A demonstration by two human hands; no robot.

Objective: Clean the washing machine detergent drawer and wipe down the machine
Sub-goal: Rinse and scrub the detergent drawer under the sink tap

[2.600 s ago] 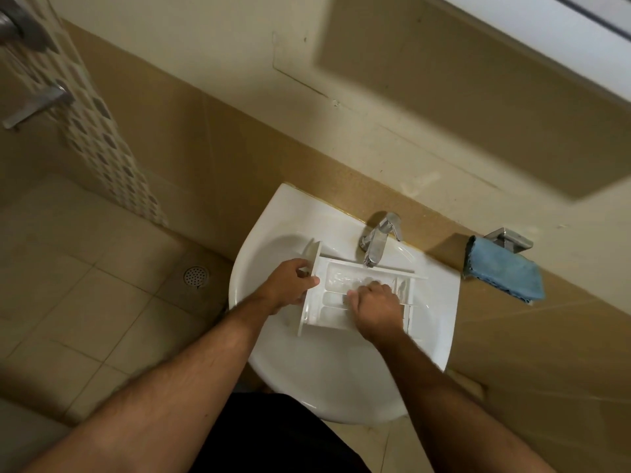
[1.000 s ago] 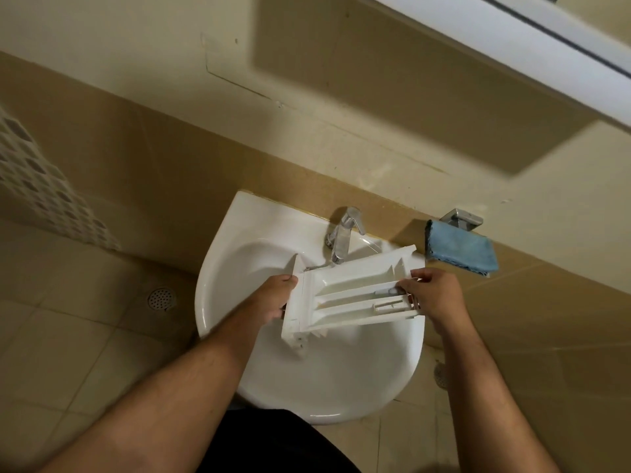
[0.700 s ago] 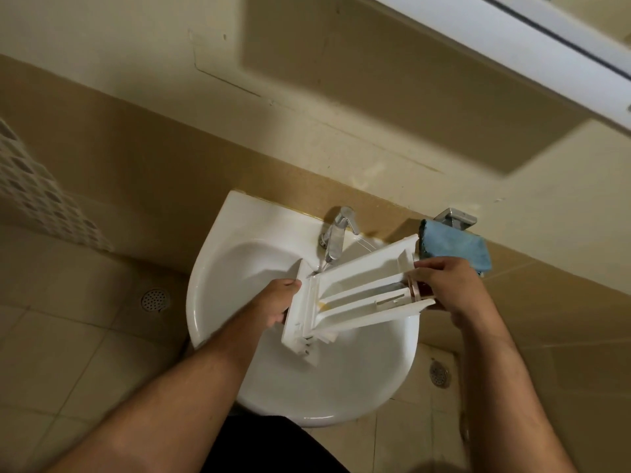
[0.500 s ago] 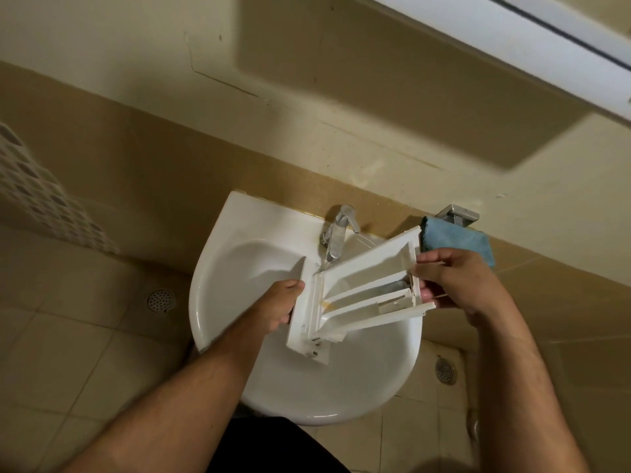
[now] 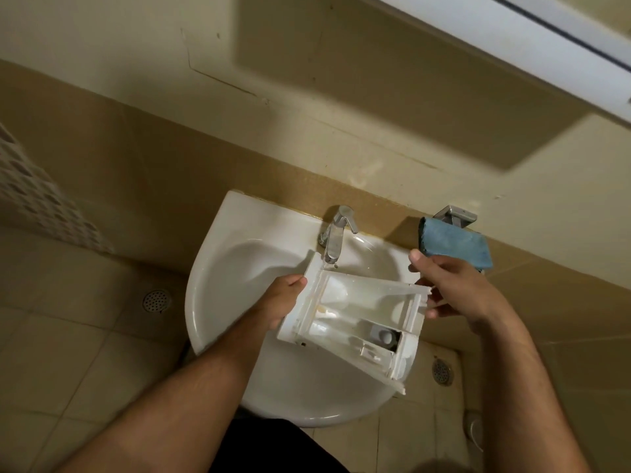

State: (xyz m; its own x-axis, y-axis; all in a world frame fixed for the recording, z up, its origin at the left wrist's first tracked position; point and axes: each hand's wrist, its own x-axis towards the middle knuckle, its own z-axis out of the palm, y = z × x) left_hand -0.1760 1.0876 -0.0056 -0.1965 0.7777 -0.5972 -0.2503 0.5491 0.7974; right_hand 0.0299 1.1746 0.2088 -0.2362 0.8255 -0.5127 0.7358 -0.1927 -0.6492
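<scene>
We hold the white detergent drawer (image 5: 355, 319) over the white washbasin (image 5: 218, 288), its open compartments facing up toward us, one long edge near the tap and the other hanging over the basin's front right rim. Our left hand (image 5: 281, 303) grips the drawer's front panel at the left end, thumb on the upper edge and fingers curled out of sight beneath it. Our right hand (image 5: 450, 288) is at the drawer's far right end, fingers curled around that end wall with fingertips showing just below the corner, while the thumb points up toward the basin's back right corner. Inside the drawer a grey siphon cap (image 5: 384, 334) sits in the compartment nearest the right end, and a yellowish stain marks the wall by the left end. The chrome tap (image 5: 336, 233) stands at the middle of the basin's back edge, its spout just above the drawer's upper left corner. A folded blue cloth (image 5: 454, 242) lies on a metal holder (image 5: 456, 215) on the wall beside the basin's back right corner, just behind our right hand. A floor drain (image 5: 155, 300) sits in the tiles to the left of the basin and another (image 5: 442, 372) to the right.
</scene>
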